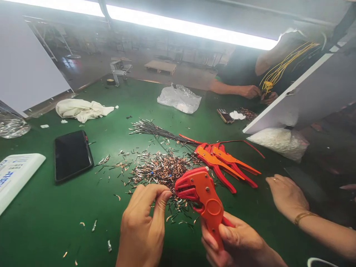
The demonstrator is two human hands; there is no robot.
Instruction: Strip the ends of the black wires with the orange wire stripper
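My right hand (240,237) grips the handles of an orange and red wire stripper (204,189), its jaws facing left. At the mouth of those jaws my left hand (144,222) is closed in a pinch of thumb and forefinger; whatever lies between the fingertips is too small to make out. Just beyond both hands spreads a pile of copper and black wire scraps (162,170). Behind it lies a bundle of black wires (161,130) with metal terminals at the left end. Two more wire strippers, one in front (213,157) and one behind (230,157), rest at its right end.
A phone (72,155) and a white box (20,174) lie left, with a white cloth (83,109) farther back. A plastic bag (179,98) sits at the far edge. Another person's hand (287,194) rests at right; a co-worker (244,91) across the table handles yellow wires (274,74).
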